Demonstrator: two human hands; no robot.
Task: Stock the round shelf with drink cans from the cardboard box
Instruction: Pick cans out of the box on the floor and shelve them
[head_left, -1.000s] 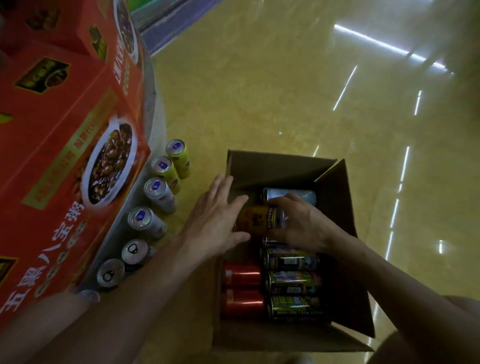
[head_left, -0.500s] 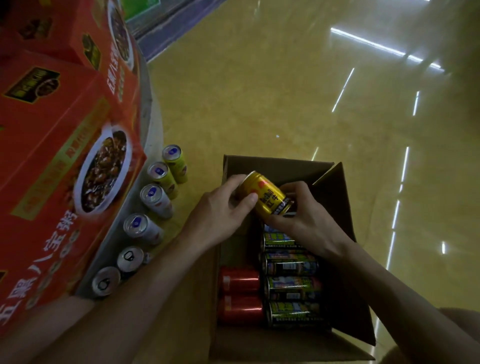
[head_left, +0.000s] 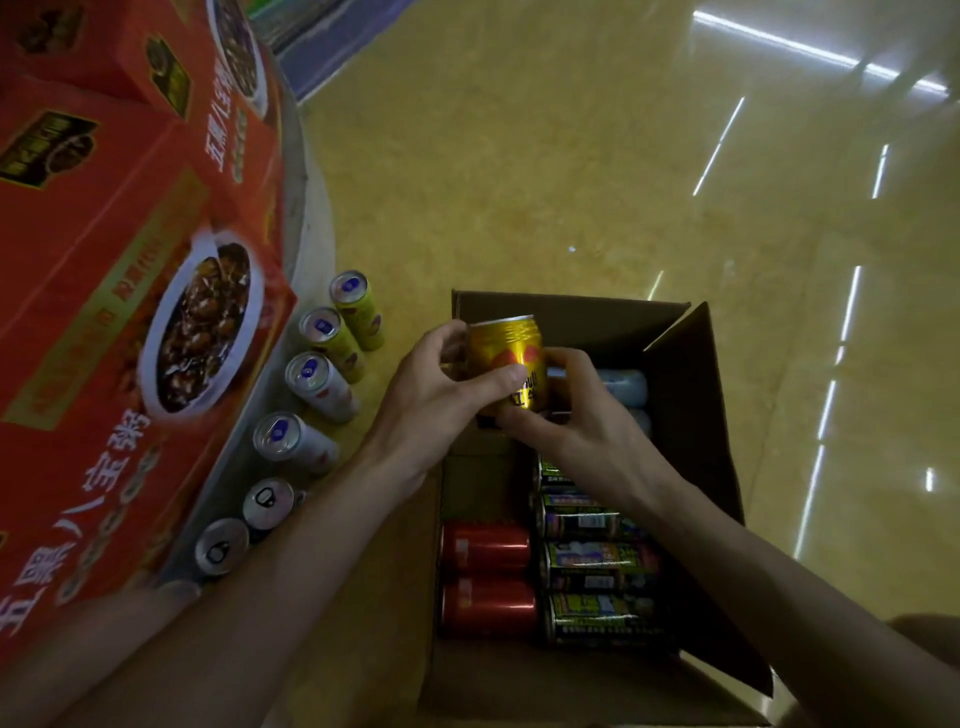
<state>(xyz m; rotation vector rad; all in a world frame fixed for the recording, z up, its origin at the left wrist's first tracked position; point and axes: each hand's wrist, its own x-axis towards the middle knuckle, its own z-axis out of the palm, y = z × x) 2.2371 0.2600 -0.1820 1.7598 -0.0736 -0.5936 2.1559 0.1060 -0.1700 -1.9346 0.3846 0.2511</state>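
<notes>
A gold drink can (head_left: 505, 353) is held upright above the open cardboard box (head_left: 691, 415). My left hand (head_left: 436, 400) grips its left side with the thumb across the front. My right hand (head_left: 576, 415) holds it from below and the right. Inside the box lie two red cans (head_left: 485, 574), several dark green-labelled cans (head_left: 597, 566) and pale cans (head_left: 623, 387) at the far end. A row of upright cans (head_left: 311, 384) stands along the edge of the round shelf (head_left: 311, 228) at the left.
Red printed cartons (head_left: 104, 270) are stacked on the tier above the can row. The glossy yellow floor (head_left: 571, 156) stretches beyond and to the right of the box. A box flap (head_left: 696, 343) sticks up at the far right corner.
The gold can has come up out of the box and turned from lying tilted to upright. Both hands rose with it and my left hand now wraps its side.
</notes>
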